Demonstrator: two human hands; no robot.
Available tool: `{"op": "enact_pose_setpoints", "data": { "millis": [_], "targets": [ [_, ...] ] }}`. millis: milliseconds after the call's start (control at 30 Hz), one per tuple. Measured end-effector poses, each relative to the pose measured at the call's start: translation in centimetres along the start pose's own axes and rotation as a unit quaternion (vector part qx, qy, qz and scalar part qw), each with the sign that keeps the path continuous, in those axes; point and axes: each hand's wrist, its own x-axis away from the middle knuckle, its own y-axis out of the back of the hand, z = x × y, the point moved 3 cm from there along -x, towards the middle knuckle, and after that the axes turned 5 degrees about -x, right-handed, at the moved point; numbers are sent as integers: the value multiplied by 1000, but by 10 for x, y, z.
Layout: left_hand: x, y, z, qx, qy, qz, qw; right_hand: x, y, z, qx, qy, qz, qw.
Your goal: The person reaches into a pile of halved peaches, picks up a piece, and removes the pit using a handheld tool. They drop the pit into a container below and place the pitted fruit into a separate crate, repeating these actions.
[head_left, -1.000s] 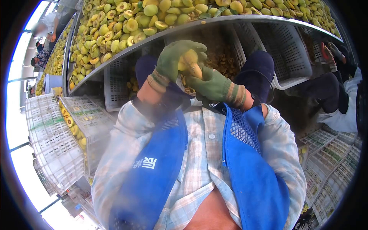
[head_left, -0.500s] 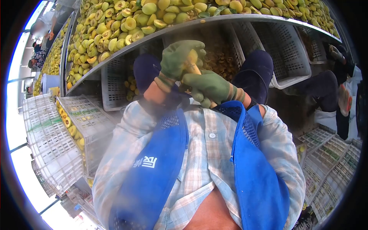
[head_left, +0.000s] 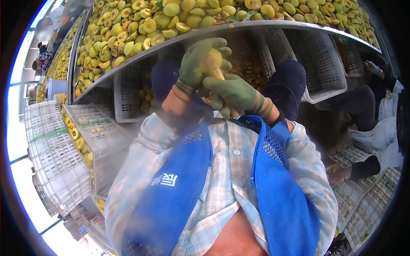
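Note:
My left hand (head_left: 197,64), in a green glove, is wrapped round a yellow-green fruit like a plum (head_left: 214,57). My right hand (head_left: 235,91), gloved the same way, is closed on a tool with a pale wooden handle (head_left: 218,74). One end of the tool meets the fruit; its other end shows below my right hand. Whether it has a blade is hidden. Both hands are above my lap, just in front of the metal table edge. Beneath them stands a crate of brown pits or scraps (head_left: 247,70).
Cut fruit halves (head_left: 128,30) are heaped on the metal-rimmed table (head_left: 200,32). White plastic crates stand below it, including one at right (head_left: 320,64). Stacked crates (head_left: 55,158) with fruit are on my left, others (head_left: 363,205) on my right. A co-worker's leg (head_left: 354,102) is at right.
My left hand has risen slightly and its fingers have loosened, showing more of the fruit. My right hand keeps the tool against it. At right, a person's leg and foot have shifted.

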Motion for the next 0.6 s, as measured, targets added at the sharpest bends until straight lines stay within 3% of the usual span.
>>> {"op": "enact_pose_setpoints", "data": {
  "millis": [33,67,133,233,367,467,567,600],
  "targets": [
    [-2,3,2,-14,-6,-5,1000,1,-1,2,104,22,-102,989],
    [-4,5,4,-28,-12,-9,1000,-2,1,5,171,38,-104,979],
    [-5,5,3,-66,10,4,998,7,1,15,113,-3,-58,992],
    [-1,-5,-7,-166,-40,3,985,8,8,15,-36,-41,44,998],
    [-3,-6,-3,-65,10,-41,997,1,10,10,-154,-55,106,981],
    [-5,-3,4,-72,17,-58,996,4,4,14,31,-28,-6,999],
    [-9,10,15,-47,12,-25,999,3,8,15,65,-35,-18,997],
    [-6,5,12,-39,23,-32,998,-1,11,15,44,-33,20,998]
  ]
}}
